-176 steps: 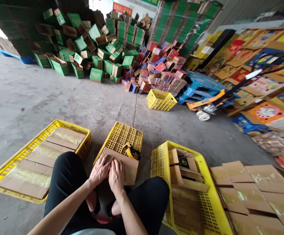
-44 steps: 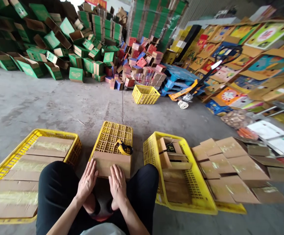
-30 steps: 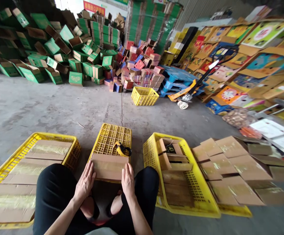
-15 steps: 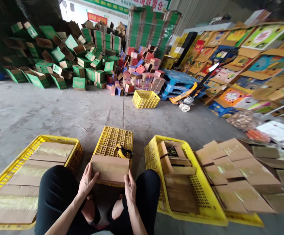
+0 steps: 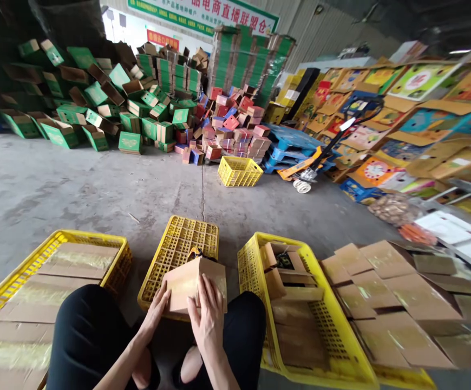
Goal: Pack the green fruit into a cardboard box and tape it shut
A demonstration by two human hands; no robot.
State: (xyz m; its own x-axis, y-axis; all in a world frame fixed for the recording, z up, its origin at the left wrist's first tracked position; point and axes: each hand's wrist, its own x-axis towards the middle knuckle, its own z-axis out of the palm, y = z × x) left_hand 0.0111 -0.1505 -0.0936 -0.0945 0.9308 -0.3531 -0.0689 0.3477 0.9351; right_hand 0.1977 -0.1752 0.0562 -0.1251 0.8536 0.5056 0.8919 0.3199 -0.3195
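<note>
I hold a small brown cardboard box [image 5: 187, 281] with both hands, lifted and turned above the near end of an upturned yellow crate [image 5: 181, 246]. My left hand [image 5: 157, 310] grips its left lower edge. My right hand [image 5: 209, 314] lies over its right front face. A yellow tape dispenser [image 5: 197, 252] on the crate is mostly hidden behind the box. My black-trousered knees frame the crate on both sides.
A yellow crate [image 5: 24, 271] of taped boxes lies at left. Another yellow crate [image 5: 333, 336] with unsealed boxes stands at right, with loose brown boxes [image 5: 398, 292] beyond it. Further off are a small yellow crate [image 5: 239, 170], a pallet jack [image 5: 308, 170], and heaps of green and red cartons.
The box lay flat on the crate under my pressing hands; now both hands have lifted and rotated it, and it covers the tape dispenser. The camera has tilted upward.
</note>
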